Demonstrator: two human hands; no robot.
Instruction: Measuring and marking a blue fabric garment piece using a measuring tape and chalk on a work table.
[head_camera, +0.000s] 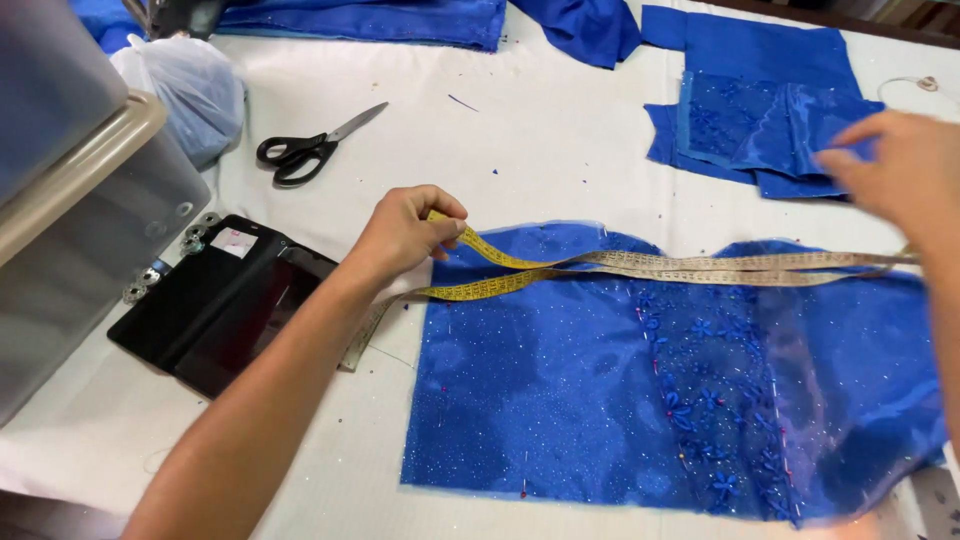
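Observation:
A glittery blue fabric piece (580, 390) with beaded flower trim lies flat on the white table (540, 150). A yellow tape measure (640, 268) runs doubled across its upper edge. My left hand (405, 232) pinches the tape at the fabric's upper left corner. My right hand (900, 172) is blurred at the right edge, above the tape's far end; its grip is unclear.
Black scissors (310, 148) lie at the upper left. A black phone case (215, 300) lies open left of the fabric. More blue fabric pieces (760, 110) sit at the upper right. A grey sewing machine (70, 230) and a white plastic bag (185, 85) stand at left.

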